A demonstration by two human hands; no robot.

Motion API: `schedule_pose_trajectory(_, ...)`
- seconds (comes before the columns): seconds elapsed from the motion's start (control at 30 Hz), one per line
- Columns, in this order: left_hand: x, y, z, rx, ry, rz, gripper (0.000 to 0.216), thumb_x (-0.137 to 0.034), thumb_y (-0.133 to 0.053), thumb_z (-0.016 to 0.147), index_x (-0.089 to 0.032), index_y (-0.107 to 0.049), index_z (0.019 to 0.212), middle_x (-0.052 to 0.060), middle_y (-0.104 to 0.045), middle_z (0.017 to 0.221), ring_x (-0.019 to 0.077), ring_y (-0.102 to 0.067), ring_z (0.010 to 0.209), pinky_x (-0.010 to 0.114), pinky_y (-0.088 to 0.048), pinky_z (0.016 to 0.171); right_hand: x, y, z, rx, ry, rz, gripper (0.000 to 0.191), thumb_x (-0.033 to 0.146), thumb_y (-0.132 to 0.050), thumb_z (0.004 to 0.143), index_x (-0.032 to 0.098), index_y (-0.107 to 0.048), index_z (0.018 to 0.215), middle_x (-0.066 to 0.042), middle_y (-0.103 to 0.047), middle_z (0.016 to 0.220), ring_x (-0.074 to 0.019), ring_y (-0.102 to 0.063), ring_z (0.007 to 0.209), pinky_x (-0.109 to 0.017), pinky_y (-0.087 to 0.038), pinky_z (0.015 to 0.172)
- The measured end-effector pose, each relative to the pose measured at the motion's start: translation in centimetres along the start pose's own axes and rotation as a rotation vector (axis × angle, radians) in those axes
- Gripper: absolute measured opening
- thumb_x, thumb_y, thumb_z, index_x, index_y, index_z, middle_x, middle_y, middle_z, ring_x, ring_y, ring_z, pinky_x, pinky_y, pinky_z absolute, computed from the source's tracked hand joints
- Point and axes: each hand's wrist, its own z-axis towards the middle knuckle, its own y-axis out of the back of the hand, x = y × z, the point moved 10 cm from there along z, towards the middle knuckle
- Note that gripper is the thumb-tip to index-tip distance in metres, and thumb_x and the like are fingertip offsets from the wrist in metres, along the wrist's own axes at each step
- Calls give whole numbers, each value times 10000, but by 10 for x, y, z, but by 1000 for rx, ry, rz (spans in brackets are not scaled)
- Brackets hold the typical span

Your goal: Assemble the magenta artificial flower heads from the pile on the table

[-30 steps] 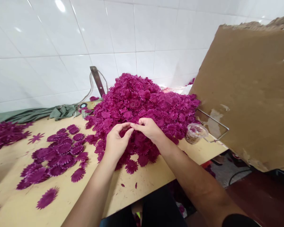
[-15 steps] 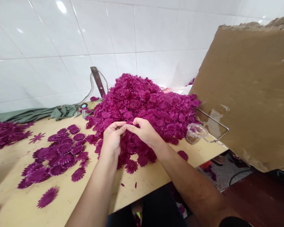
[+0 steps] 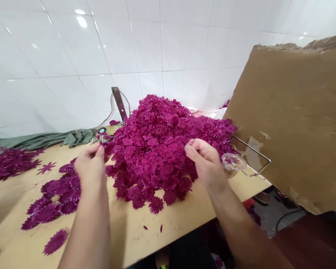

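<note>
My left hand (image 3: 90,164) is closed in a pinch at the left edge of a big heap of magenta artificial flowers (image 3: 156,145). What its fingertips hold, if anything, I cannot make out against the purple behind them. My right hand (image 3: 204,158), also pinched, hovers before the heap's right side. A trace of purple shows at its fingertips, too small to name. Below and behind my left forearm lies a loose group of magenta flower layers (image 3: 44,213). One single flower layer (image 3: 56,241) rests nearer the table's front.
Flat star-shaped petals (image 3: 12,162) are piled at the far left beside a green cloth (image 3: 44,140). To the right are a clear plastic cup (image 3: 232,164), a bent wire frame (image 3: 257,172) and a large cardboard sheet (image 3: 294,119). White tiles (image 3: 145,45) back the wooden table (image 3: 145,246).
My hands were together, fingertips meeting in front of the heap. They have moved apart, the left one to the left and the right one to the right. The view has shifted slightly.
</note>
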Motion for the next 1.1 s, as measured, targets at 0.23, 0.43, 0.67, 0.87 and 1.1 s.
schedule_pose_trajectory(0.23,12,-52,-50,498,91,-74,322,-378,-754,458,-149,-630,646,-5,-616,611,117,-522,591,262,-413,622,-14,-55,7,281,-43,-242,214,356,-487,802,176,-540,700,-10,-561,710,-121,-484,666,-268,-371,656)
schedule_pose_trajectory(0.43,20,-53,-48,425,101,-102,278,-362,-739,497,-162,-569,591,-31,-580,566,97,-501,547,235,-410,579,2,-75,-9,232,66,-311,297,272,-483,790,195,-341,541,41,-363,538,-97,-345,552,-255,-294,565)
schedule_pose_trajectory(0.67,24,-11,1,198,63,-88,117,-204,-641,607,-186,-535,652,-37,-555,586,109,-519,572,244,-438,612,-15,-47,-5,196,-61,-97,139,272,-487,774,197,-432,670,21,-440,644,-108,-413,620,-248,-359,587)
schedule_pose_trajectory(0.87,20,-57,-47,541,-80,111,216,-264,-658,602,-191,-669,806,58,-664,928,209,-582,935,364,-402,910,-47,-49,6,174,-164,62,137,272,-553,704,189,-531,811,4,-543,744,-126,-503,728,-258,-421,659)
schedule_pose_trajectory(1.1,28,-77,-75,646,152,-73,468,-497,-756,450,-165,-645,759,23,-668,740,162,-594,712,304,-471,724,-45,-55,5,155,-161,2,79,245,-556,694,173,-550,725,-19,-595,783,-145,-541,787,-314,-422,819)
